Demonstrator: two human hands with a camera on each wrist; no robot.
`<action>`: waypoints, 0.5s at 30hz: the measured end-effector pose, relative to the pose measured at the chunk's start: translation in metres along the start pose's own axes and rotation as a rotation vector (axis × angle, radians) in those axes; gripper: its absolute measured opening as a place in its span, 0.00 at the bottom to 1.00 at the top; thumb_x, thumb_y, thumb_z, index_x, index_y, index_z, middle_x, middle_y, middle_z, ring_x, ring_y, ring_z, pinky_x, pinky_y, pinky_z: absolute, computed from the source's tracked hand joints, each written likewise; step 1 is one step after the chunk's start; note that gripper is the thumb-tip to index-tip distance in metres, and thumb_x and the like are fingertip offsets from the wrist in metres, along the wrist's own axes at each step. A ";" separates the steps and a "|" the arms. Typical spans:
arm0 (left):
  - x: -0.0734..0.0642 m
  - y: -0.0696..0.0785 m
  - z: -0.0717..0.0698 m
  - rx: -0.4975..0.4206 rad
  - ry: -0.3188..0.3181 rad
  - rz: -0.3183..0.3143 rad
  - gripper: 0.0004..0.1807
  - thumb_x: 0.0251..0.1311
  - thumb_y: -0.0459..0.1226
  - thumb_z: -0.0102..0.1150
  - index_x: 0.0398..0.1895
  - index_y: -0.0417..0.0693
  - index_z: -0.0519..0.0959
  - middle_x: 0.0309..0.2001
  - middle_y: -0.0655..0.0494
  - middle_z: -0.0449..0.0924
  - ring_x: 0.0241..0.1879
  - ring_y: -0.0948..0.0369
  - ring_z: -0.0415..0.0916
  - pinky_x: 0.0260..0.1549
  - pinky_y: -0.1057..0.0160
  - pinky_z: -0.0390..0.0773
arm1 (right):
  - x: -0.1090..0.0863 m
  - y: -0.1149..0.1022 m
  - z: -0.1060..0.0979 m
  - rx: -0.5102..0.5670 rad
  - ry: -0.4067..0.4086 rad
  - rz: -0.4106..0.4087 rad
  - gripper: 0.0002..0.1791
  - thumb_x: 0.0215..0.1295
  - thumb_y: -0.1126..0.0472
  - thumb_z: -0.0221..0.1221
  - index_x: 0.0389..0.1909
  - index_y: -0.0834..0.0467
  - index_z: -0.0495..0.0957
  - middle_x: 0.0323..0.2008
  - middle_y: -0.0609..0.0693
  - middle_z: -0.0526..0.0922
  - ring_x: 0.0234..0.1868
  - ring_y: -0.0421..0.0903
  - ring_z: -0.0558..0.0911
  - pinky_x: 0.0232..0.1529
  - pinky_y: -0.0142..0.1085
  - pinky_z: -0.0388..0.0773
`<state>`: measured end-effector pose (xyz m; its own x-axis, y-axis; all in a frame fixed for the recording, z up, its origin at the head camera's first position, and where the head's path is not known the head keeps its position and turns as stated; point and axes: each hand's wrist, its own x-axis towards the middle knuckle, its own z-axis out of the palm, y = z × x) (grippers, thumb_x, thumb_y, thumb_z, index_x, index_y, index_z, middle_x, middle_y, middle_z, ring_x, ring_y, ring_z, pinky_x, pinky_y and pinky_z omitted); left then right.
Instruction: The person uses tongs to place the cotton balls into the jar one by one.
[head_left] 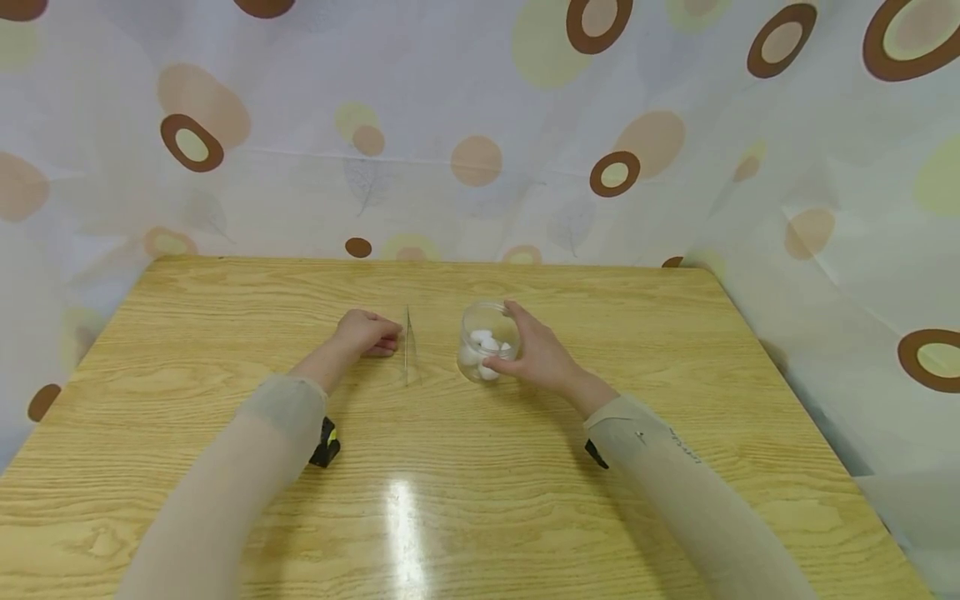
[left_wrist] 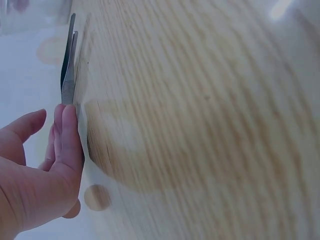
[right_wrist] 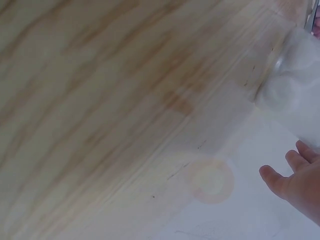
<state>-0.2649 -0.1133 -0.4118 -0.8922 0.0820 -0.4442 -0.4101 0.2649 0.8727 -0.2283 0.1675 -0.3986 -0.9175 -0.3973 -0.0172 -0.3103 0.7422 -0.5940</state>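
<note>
Metal tweezers lie on the table, their tips toward the near side. My left hand is at their left; in the left wrist view its fingertips meet the joined end of the tweezers, while the thumb stands apart. To the right is a clear round jar with several white balls, which look like cotton. Around the jar's right side my right hand spreads, thumb toward the front and fingers by the rim. The right wrist view shows these fingers loosely extended beside the jar.
The wood-grain table ends at a patterned curtain behind it and on both sides. Black devices show under the left wrist and the right wrist.
</note>
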 end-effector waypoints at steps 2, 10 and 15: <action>0.001 -0.001 -0.002 -0.025 -0.013 -0.007 0.21 0.64 0.34 0.53 0.55 0.27 0.71 0.23 0.58 0.76 0.22 0.68 0.77 0.30 0.73 0.82 | 0.001 0.000 0.000 -0.002 -0.001 0.002 0.54 0.56 0.44 0.64 0.73 0.60 0.42 0.70 0.59 0.58 0.70 0.58 0.58 0.69 0.54 0.57; -0.001 0.002 -0.006 -0.103 -0.050 -0.032 0.23 0.67 0.35 0.49 0.59 0.26 0.67 0.22 0.60 0.76 0.22 0.69 0.77 0.30 0.74 0.82 | 0.003 0.000 -0.003 -0.007 0.008 0.020 0.58 0.57 0.44 0.63 0.73 0.61 0.34 0.72 0.60 0.53 0.71 0.59 0.56 0.70 0.57 0.53; -0.006 0.003 -0.007 -0.059 -0.049 0.010 0.24 0.68 0.37 0.46 0.60 0.27 0.66 0.30 0.56 0.76 0.25 0.69 0.76 0.34 0.74 0.82 | 0.002 0.004 -0.007 -0.003 0.048 0.001 0.55 0.63 0.46 0.58 0.72 0.63 0.29 0.73 0.60 0.50 0.72 0.60 0.52 0.71 0.58 0.49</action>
<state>-0.2624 -0.1192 -0.4050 -0.8864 0.1319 -0.4438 -0.4132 0.2071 0.8868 -0.2335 0.1735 -0.3959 -0.9287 -0.3701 0.0209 -0.3100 0.7445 -0.5913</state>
